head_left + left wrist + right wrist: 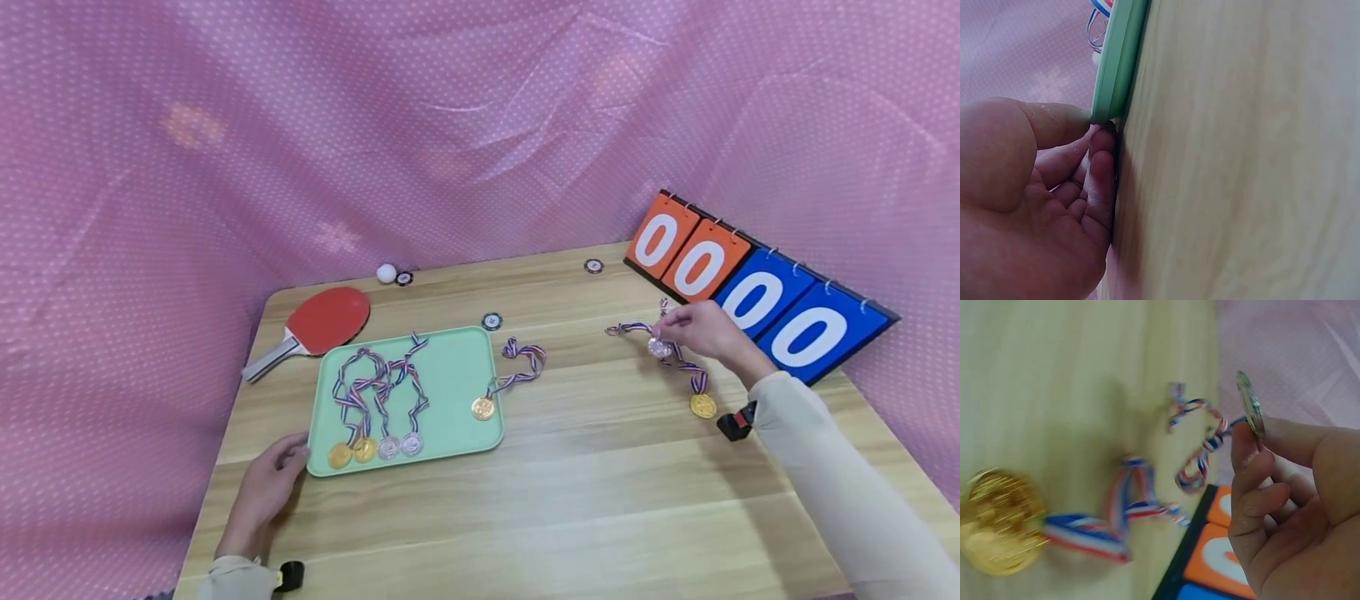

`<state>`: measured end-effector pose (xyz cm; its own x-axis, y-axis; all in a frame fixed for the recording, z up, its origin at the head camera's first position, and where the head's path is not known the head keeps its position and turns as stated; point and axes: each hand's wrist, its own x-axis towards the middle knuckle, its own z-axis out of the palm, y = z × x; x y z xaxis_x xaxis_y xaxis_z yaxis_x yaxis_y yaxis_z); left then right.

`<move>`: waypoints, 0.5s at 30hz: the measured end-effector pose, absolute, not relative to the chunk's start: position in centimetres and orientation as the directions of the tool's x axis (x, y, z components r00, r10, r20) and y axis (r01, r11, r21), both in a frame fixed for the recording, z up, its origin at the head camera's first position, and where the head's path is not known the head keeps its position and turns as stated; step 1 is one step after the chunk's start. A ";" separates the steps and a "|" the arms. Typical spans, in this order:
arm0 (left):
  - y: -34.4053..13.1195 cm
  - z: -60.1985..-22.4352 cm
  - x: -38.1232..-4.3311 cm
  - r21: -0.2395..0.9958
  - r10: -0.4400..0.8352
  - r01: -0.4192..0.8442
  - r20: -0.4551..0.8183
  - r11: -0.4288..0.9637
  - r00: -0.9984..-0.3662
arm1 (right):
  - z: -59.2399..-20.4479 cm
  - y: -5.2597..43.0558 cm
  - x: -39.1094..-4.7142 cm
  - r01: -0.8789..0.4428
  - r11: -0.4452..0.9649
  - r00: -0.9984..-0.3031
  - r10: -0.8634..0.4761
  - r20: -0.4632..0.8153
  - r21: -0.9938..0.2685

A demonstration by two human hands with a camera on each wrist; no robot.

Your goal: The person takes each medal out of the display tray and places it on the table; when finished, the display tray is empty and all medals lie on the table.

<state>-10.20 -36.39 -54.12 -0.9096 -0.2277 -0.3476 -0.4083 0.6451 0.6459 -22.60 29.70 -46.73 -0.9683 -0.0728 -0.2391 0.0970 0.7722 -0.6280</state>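
My right hand (pixel 705 332) pinches a silver medal (pixel 660 347) between thumb and fingers, above the table's right side. Its striped ribbon trails from it, and in the right wrist view the medal (pixel 1249 403) is seen edge-on. A gold medal (pixel 702 406) with ribbon lies nearby on the table. At the near left corner of a green tray (pixel 457 367), my left hand (pixel 268 479) holds the rim, thumb on the edge and fingers curled beneath. The tray carries two gold medals (pixel 363 450) and two silver medals (pixel 411 443); a bronze-toned medal (pixel 483 407) lies at its right side.
A red table tennis bat (pixel 327 321) lies behind the tray, left. Further back are a white ball (pixel 386 273) and a black chip (pixel 404 278). More chips (pixel 491 321) lie beyond the tray. A flip scoreboard (pixel 750 287) stands along the right edge. Pink cloth (pixel 465 125) surrounds the table.
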 end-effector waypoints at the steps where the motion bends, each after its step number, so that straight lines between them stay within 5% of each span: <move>1: -36.4 -54.1 -10.2 0.644 -0.229 -0.409 -0.347 0.646 -0.909 | -47.1 29.9 -22.3 0.085 0.782 -0.966 -0.088 -0.244 -0.617; 15: -36.0 -54.4 -10.4 0.600 -0.266 -0.405 -0.310 0.690 -0.913 | -50.5 30.1 -19.7 -0.149 0.840 -0.942 -0.281 -0.183 -0.522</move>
